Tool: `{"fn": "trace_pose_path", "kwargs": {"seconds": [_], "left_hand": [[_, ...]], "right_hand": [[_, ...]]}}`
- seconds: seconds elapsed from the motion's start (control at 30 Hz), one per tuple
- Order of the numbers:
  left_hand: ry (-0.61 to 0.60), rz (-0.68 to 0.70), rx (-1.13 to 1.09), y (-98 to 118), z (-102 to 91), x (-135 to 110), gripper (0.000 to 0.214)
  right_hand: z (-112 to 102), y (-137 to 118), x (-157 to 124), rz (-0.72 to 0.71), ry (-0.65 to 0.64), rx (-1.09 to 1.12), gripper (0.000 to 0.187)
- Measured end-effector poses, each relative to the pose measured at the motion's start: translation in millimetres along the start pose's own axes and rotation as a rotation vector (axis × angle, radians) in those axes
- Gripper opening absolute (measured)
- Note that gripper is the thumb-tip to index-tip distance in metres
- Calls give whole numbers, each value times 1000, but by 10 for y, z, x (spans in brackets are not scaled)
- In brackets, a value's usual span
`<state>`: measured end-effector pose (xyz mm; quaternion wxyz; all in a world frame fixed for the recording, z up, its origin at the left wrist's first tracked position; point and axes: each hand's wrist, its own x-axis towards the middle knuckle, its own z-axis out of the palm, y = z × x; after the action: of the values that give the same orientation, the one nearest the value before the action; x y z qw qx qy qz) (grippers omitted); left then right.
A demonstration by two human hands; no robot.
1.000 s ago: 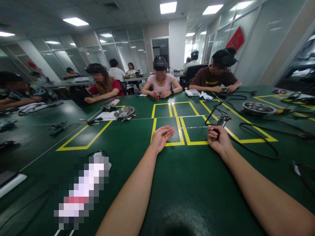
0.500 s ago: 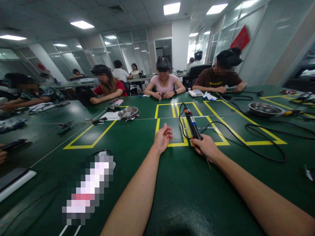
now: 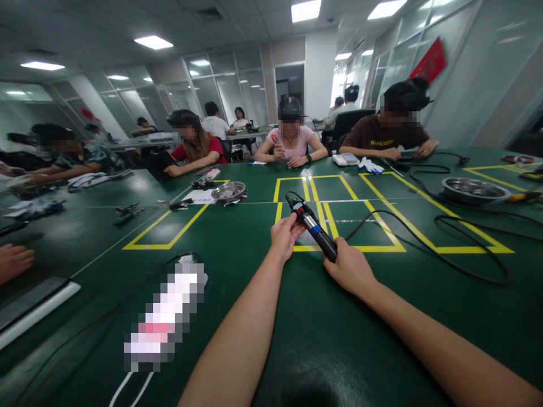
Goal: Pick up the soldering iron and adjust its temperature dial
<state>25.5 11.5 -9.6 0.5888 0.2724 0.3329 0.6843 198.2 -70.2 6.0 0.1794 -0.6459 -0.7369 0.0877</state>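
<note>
A corded electric screwdriver (image 3: 316,229), black with a silver section and a blue ring, slants over the table between my hands. My right hand (image 3: 352,265) is wrapped round its lower black part. At the upper end, by the cable and a small red part, the fingers of my left hand (image 3: 285,236) pinch it. The black cable (image 3: 292,194) loops at that upper end. The screwdriver's tip is hidden behind my right hand.
Yellow tape rectangles (image 3: 369,249) mark the green table (image 3: 237,271). Black cable (image 3: 458,263) runs over the right side. Metal bowls (image 3: 229,191) stand left and right (image 3: 474,190). A blurred phone-like object (image 3: 165,316) lies left. Several people sit around; another person's hand (image 3: 16,263) rests far left.
My left hand has come to the screwdriver's upper end and closed on it. The screwdriver has tilted left in my right hand. Across the table, a person has raised a red-ended tool.
</note>
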Motion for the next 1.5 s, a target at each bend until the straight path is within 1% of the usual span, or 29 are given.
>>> {"fn": "trace_pose_path", "kwargs": {"seconds": [0.07, 0.17, 0.3, 0.47, 0.57, 0.63, 0.93, 1.2, 1.5], "left_hand": [[8, 1, -2, 4, -1, -2, 21], [14, -11, -20, 18, 2, -7, 20], [-10, -10, -29, 32, 3, -12, 20], [-10, -1, 5, 34, 8, -20, 22], [-37, -11, 14, 37, 15, -26, 25], [-54, -18, 16, 37, 15, -24, 27], [-71, -12, -41, 28, -8, -1, 30], [-65, -26, -60, 47, 9, -18, 28], [-23, -4, -39, 33, 4, -6, 23]], "right_hand": [[-29, 5, 23, 11, -26, -20, 34], [-89, 20, 76, 36, -85, -27, 29], [-151, 47, 122, 43, -138, 19, 26], [-151, 92, 127, 40, -131, 150, 24], [-127, 122, 128, 55, -134, 241, 22], [-112, 133, 128, 57, -125, 262, 21], [-89, 131, 134, 59, -109, 250, 23], [-96, 124, 140, 67, -110, 229, 24], [-111, 108, 146, 65, -124, 217, 22]]}}
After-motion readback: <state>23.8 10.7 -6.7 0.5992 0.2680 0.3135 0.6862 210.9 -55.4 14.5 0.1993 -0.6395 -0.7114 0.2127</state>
